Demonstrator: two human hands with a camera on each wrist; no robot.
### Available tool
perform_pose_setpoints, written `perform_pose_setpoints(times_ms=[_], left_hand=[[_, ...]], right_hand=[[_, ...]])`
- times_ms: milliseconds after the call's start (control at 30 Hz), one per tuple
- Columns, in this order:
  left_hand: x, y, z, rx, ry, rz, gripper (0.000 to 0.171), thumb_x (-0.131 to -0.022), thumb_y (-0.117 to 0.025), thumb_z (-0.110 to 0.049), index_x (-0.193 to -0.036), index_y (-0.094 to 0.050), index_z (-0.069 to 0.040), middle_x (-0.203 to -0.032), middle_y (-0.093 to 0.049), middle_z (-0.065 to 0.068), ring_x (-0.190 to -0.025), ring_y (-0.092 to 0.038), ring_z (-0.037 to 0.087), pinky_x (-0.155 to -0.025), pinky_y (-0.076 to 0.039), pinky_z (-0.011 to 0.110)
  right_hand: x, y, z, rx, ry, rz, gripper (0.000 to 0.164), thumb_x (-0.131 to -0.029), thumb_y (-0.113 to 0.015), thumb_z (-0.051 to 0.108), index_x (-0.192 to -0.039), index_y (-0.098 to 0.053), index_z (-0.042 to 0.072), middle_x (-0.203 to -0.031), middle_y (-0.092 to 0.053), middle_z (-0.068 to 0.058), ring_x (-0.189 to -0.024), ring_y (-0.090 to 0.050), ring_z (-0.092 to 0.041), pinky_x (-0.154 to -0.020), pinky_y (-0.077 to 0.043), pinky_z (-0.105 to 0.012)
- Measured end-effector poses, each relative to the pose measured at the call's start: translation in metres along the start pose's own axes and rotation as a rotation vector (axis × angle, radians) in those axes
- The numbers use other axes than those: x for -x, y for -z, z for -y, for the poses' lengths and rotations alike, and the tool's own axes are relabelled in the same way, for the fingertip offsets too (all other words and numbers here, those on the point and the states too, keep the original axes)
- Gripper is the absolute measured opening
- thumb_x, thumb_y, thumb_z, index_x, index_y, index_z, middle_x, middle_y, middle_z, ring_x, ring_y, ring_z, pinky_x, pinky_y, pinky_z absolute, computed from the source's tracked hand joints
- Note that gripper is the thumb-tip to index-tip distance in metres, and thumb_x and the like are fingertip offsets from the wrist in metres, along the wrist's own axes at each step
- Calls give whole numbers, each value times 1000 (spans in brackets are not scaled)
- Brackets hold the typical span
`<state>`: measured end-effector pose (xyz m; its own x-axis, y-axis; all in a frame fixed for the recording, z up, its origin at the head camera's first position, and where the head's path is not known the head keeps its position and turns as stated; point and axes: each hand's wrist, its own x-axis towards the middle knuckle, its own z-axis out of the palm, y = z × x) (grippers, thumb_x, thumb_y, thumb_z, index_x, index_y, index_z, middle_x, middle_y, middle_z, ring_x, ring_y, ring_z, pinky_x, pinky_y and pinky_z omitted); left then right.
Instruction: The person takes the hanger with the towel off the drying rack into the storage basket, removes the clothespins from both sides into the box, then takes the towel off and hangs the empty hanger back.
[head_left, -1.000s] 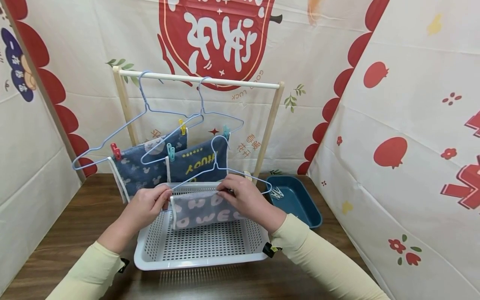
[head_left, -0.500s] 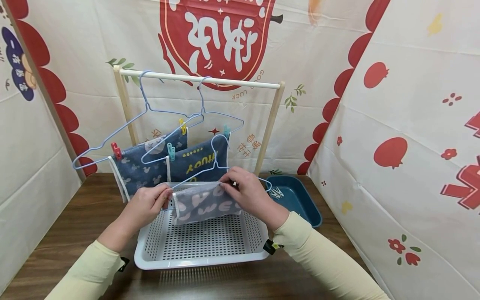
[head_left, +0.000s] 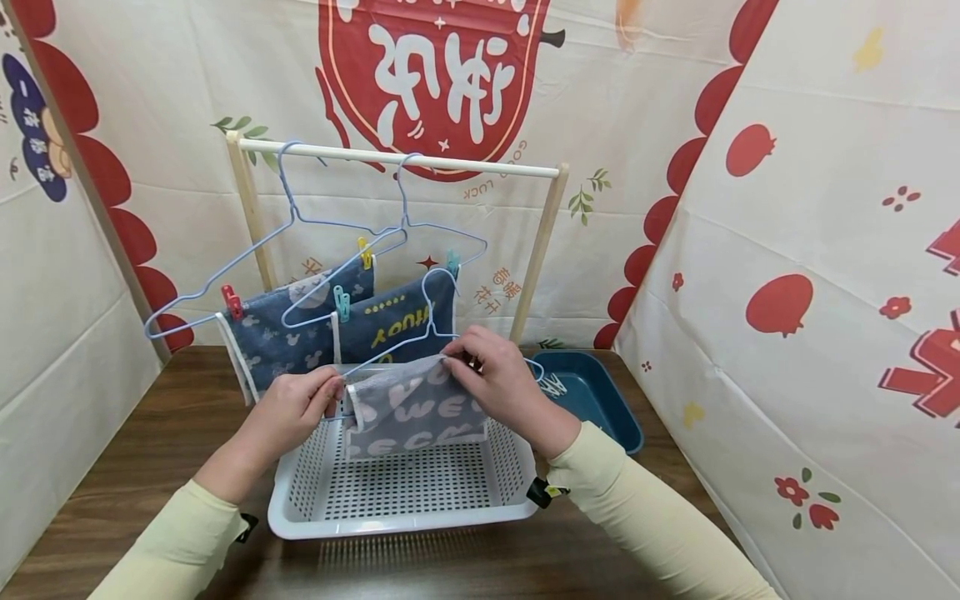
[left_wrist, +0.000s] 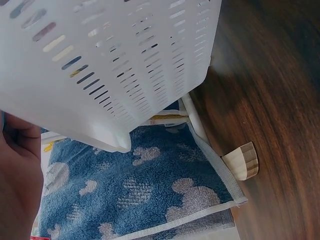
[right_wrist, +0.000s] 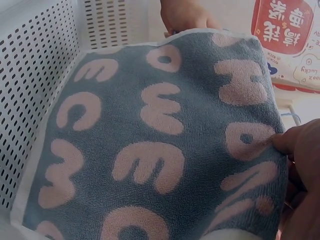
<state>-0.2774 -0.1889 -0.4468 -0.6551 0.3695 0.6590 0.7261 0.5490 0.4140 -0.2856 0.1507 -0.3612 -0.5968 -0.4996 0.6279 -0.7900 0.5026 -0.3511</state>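
Note:
My left hand (head_left: 292, 410) grips the left corner of a blue clothes hanger (head_left: 432, 321) above the white basket (head_left: 397, 527). A grey towel (head_left: 420, 410) with pale pink letters lies over the hanger's lower bar. My right hand (head_left: 504, 385) pinches the towel's upper edge between thumb and fingers. In the right wrist view the towel spreads wide, with the right thumb (right_wrist: 287, 142) on its edge and the left hand (right_wrist: 187, 17) beyond. The hanger's right part is largely hidden behind my right hand.
Behind stands a wooden rack (head_left: 472, 165) with two blue hangers. A mouse-patterned towel (head_left: 288, 342) and a yellow-lettered towel (head_left: 390, 321) hang there, clipped with red (head_left: 232, 302), yellow and teal clothespins. A dark teal tray (head_left: 600, 408) with white clothespins (head_left: 553, 385) stands at the right.
My right hand has moved slightly up and right, drawing the towel's top edge higher over the hanger bar. More lettering shows on the front. My left hand stays in place.

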Motion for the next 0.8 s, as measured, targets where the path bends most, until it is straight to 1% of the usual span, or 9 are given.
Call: perform_pose_setpoints(times_ms=[233,433,633,800], left_hand=[[1,0,2,0,1,6,21,-107,-68,1,-94,-65,-15,-72,-57,-14,-64,-54,2,-60,-52,26],[1,-1,3,6,-7,6,21,-107,-69,2,-94,-65,-14,-72,-57,-14,-61,-51,1,-57,-50,25],[1,-1,3,1,-6,8,22,-107,-69,1,-94,-64,-15,-72,-56,-14,-60,-50,1,-56,-50,25],[2,-1,3,6,-9,6,21,-107,-69,1,-94,-65,-15,-73,-56,-14,-60,-50,1,-55,-50,25]], right_hand=[[-1,1,1,-48,27,-49,5,-104,-78,5,-105,-78,10,-97,-67,3,-79,-58,-11,-68,-52,-29],[0,1,1,-78,16,-79,6,-106,-76,6,-107,-77,12,-97,-66,3,-79,-58,-11,-68,-52,-28],[-1,2,2,-91,16,-106,7,-104,-77,3,-108,-76,9,-98,-67,2,-80,-58,-12,-68,-53,-30],[-2,3,3,-122,16,-122,8,-104,-75,1,-106,-73,8,-97,-66,0,-79,-58,-14,-66,-52,-31]])
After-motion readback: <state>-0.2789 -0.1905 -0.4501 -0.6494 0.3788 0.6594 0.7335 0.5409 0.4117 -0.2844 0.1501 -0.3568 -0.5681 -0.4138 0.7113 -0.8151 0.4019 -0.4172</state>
